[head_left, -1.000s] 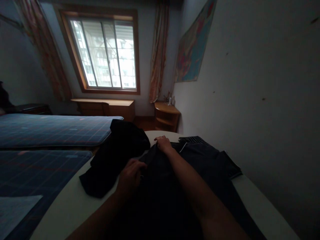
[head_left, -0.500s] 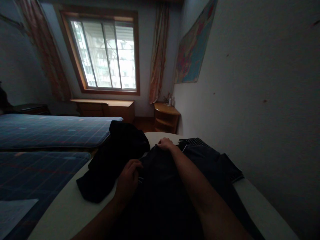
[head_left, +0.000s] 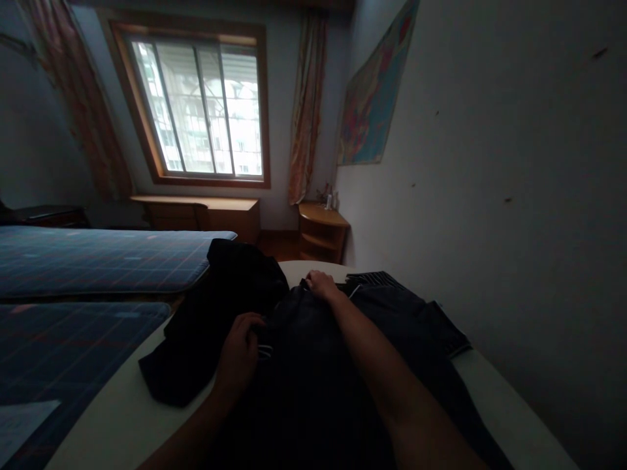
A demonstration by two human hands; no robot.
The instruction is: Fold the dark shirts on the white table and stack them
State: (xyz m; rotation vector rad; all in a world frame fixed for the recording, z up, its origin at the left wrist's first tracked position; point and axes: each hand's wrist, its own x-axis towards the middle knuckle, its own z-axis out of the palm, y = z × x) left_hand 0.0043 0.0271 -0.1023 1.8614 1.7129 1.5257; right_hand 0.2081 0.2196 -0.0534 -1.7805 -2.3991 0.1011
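Note:
A dark short-sleeved shirt (head_left: 318,365) lies spread over the pale table (head_left: 108,418), its right sleeve (head_left: 448,329) edged with a thin light stripe. My left hand (head_left: 242,346) is closed on the shirt's left side, next to a bit of white-striped trim (head_left: 265,352). Farther off, my right hand (head_left: 321,284) pinches the shirt near its top, by the collar. A striped dark piece of cloth (head_left: 377,279) shows just beyond the collar. To the left, a black bundled garment (head_left: 225,294) rests on the table, close to my left hand but not held.
Two plaid mattresses (head_left: 98,261) stand left of the table, with a white sheet (head_left: 27,424) on the nearer one. A wall (head_left: 490,261) runs along the right. A corner shelf (head_left: 323,222) and a desk (head_left: 230,204) stand by the window.
My left hand has drawn a little to the left with the shirt's edge, and more of the striped trim shows. My right hand keeps its grip near the collar. The view has shifted slightly.

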